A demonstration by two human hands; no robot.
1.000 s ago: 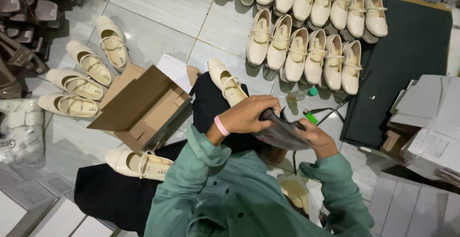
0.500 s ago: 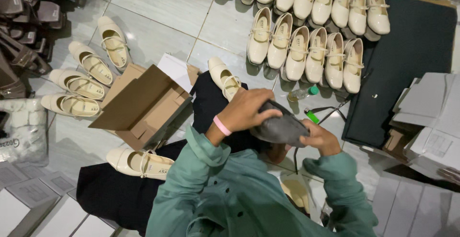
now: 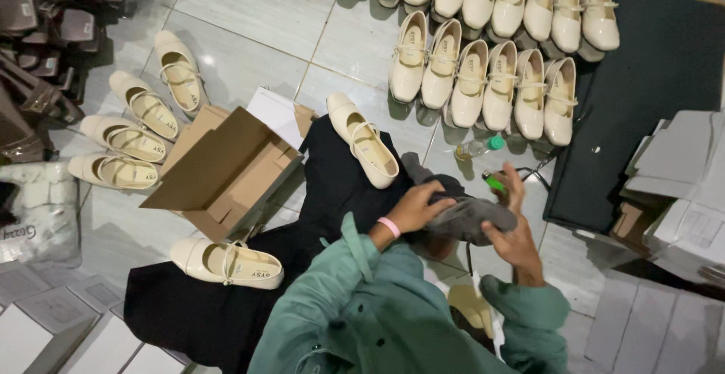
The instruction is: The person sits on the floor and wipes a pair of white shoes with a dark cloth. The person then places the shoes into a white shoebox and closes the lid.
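Observation:
My left hand (image 3: 418,205), with a pink band at the wrist, grips the left end of a dark grey cloth bundle (image 3: 470,215). My right hand (image 3: 514,239) supports the bundle from the right and below, fingers stretched up along it. What is inside the cloth is hidden. A small green object (image 3: 495,183) lies just past my right fingertips. A cream strap shoe (image 3: 363,149) rests on black fabric (image 3: 325,193) just beyond my left hand. Both sleeves are green.
An open cardboard box (image 3: 226,171) sits to the left, with a cream shoe (image 3: 226,263) in front of it. Rows of cream shoes (image 3: 483,79) fill the floor ahead, with more at the left (image 3: 143,109). A small green-capped bottle (image 3: 477,147), a black mat (image 3: 649,117) and white boxes (image 3: 680,185) lie to the right.
My left hand has slid from on top of the grey bundle to its left end. My right fingers have come up along its right side. The bundle sits slightly lower.

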